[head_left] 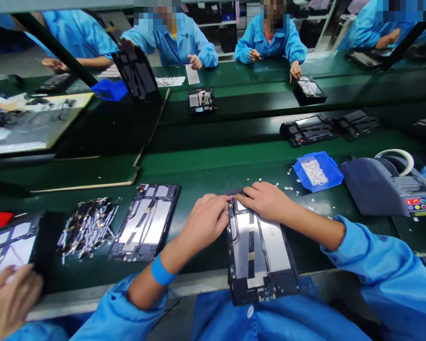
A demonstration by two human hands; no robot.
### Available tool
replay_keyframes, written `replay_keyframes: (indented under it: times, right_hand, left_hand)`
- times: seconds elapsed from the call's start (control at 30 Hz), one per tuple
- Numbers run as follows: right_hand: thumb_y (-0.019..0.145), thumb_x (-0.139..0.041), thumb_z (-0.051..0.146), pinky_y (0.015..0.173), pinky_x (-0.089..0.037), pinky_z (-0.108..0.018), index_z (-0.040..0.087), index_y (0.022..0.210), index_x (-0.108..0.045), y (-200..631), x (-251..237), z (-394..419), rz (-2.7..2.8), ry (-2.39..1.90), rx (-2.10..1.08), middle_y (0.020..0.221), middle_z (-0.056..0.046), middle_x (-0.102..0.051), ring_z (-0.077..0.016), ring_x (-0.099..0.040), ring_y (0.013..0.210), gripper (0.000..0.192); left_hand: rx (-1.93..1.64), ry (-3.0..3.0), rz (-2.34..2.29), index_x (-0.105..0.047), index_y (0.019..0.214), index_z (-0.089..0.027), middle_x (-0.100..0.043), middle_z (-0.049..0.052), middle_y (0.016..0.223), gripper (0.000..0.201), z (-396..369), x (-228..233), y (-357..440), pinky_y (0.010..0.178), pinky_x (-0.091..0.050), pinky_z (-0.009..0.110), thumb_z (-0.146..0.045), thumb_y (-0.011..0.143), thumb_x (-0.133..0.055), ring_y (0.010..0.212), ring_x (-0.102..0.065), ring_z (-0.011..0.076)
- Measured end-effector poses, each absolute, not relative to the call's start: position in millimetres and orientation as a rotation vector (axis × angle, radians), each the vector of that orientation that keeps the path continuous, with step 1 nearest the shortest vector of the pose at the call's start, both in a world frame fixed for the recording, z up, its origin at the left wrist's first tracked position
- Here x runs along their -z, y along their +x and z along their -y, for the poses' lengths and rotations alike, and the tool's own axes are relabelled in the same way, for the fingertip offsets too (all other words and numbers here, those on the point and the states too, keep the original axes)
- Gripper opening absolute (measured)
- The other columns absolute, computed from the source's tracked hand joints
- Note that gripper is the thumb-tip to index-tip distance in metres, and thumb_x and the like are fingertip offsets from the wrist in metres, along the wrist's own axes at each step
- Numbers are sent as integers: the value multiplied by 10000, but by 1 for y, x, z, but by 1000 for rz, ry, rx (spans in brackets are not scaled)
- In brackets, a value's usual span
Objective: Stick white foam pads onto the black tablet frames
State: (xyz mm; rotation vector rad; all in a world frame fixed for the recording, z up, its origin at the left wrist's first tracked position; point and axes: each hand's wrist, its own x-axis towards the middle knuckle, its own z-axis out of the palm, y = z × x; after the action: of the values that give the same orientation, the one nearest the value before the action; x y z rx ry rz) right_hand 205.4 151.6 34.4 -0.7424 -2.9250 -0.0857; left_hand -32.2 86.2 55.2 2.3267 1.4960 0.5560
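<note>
An opened tablet chassis [261, 255] with silver panels and black cables lies in front of me, its near end over the table edge. My left hand [206, 222] rests on its top left corner with fingers curled. My right hand [266, 201] presses its fingertips on the top edge beside the left hand. Whether a small part sits under the fingers is hidden. A second opened chassis [145, 222] lies to the left on the green table [206, 170].
A pile of thin metal strips [87, 227] lies left of the second chassis. A blue tray [317, 170] of small white parts and a grey tape dispenser [386, 187] stand at right. Another person's hand [7, 298] touches a tablet at lower left. Several people in blue work across the belt.
</note>
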Motion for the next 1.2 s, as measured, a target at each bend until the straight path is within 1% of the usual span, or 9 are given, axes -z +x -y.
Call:
replay_keyframes:
  times: [0.07, 0.2, 0.3, 0.5, 0.73, 0.93, 1.1, 1.2]
  right_hand:
    - [1056, -464, 177, 715, -319, -353, 164, 1332, -624, 205, -35, -152, 2934, -729, 96, 1045, -111, -644, -233, -491, 892, 319]
    - [1049, -483, 184, 709, -316, -360, 167, 1317, -628, 205, -34, -152, 2916, -743, 78, 1063, -114, -651, -237, -499, 899, 305]
    - [1044, -487, 174, 709, -313, -359, 169, 1320, -625, 206, -32, -152, 2896, -759, 64, 1080, -118, -655, -238, -501, 908, 309]
    - [1052, -460, 176, 697, -307, -368, 171, 1299, -633, 206, -32, -153, 2884, -749, 92, 1059, -110, -658, -239, -497, 893, 301]
    - [1044, -483, 175, 691, -302, -376, 168, 1284, -641, 206, -34, -152, 2878, -756, 92, 1075, -106, -659, -239, -497, 886, 288]
    - [1041, -485, 173, 701, -308, -371, 170, 1281, -641, 206, -35, -151, 2878, -766, 91, 1075, -111, -666, -240, -503, 894, 286]
    - [1038, -492, 167, 701, -303, -365, 165, 1272, -644, 206, -34, -152, 2871, -756, 66, 1072, -118, -666, -238, -502, 895, 279]
    - [1035, -492, 165, 700, -299, -364, 165, 1278, -642, 206, -33, -152, 2874, -759, 64, 1074, -114, -665, -238, -501, 894, 285]
  left_hand:
    - [-626, 2176, -1521, -642, 868, -222, -756, 66, 1051, 125, -91, -60, -30, 921, -489, 403, -193, 926, -535, 1033, -650, 251]
    - [-563, 1921, -1534, -695, 817, -213, -675, 33, 832, 132, -109, -59, -24, 755, -486, 336, -265, 875, -589, 817, -625, 213]
    - [-525, 1825, -1554, -718, 789, -198, -652, 30, 780, 148, -124, -53, -22, 687, -460, 314, -286, 839, -609, 759, -604, 202]
    - [-523, 1711, -1572, -718, 758, -185, -638, 13, 687, 176, -135, -50, -19, 610, -401, 287, -311, 829, -619, 669, -559, 178]
    - [-538, 1675, -1655, -721, 740, -184, -648, 22, 710, 182, -130, -52, -12, 630, -396, 293, -313, 819, -621, 696, -564, 184]
    - [-582, 1680, -1704, -722, 757, -192, -637, 11, 693, 169, -128, -45, -11, 637, -401, 297, -290, 839, -611, 671, -547, 177]
    - [-547, 1744, -1704, -711, 761, -197, -617, 7, 690, 151, -128, -45, -10, 662, -399, 307, -268, 849, -610, 711, -549, 190]
    - [-537, 1774, -1729, -696, 778, -201, -609, 8, 725, 128, -127, -43, -9, 681, -396, 315, -252, 854, -606, 740, -543, 197]
